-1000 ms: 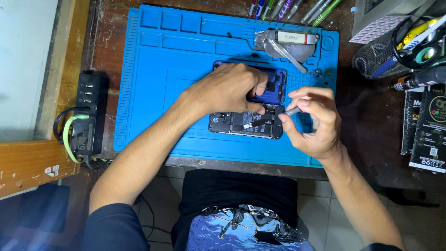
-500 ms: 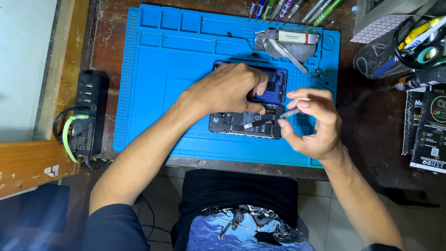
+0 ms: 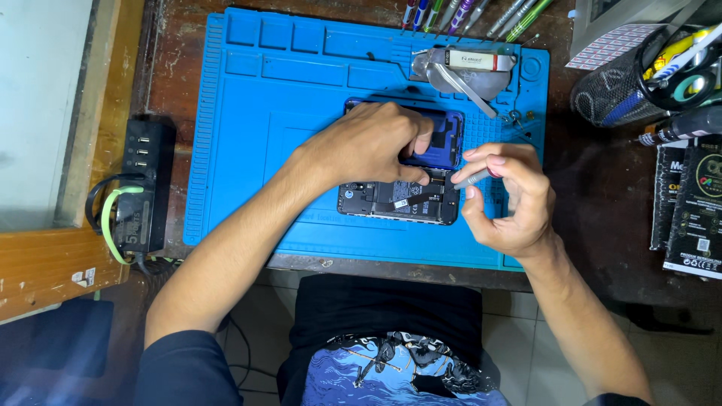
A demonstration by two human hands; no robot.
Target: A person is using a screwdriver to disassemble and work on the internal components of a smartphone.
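Observation:
An opened phone [image 3: 383,201] with its dark insides showing lies on a blue work mat [image 3: 248,135]. Just behind it lies the blue back cover [image 3: 444,143]. My left hand [image 3: 368,146] rests over both, its fingers pressing down on the phone's upper right corner. My right hand [image 3: 508,199] sits at the phone's right end, pinching a thin metal screwdriver [image 3: 472,179] whose tip points at that same corner.
A metal dish with tweezers [image 3: 462,71] sits at the mat's far edge, with several screwdrivers [image 3: 481,13] behind it. A black charger hub with a green cable [image 3: 139,188] stands at the left. A mesh tool cup [image 3: 639,71] and dark boxes [image 3: 696,207] are at the right.
Both hands stay at the phone's right end. The right hand's fingers have shifted slightly around the screwdriver.

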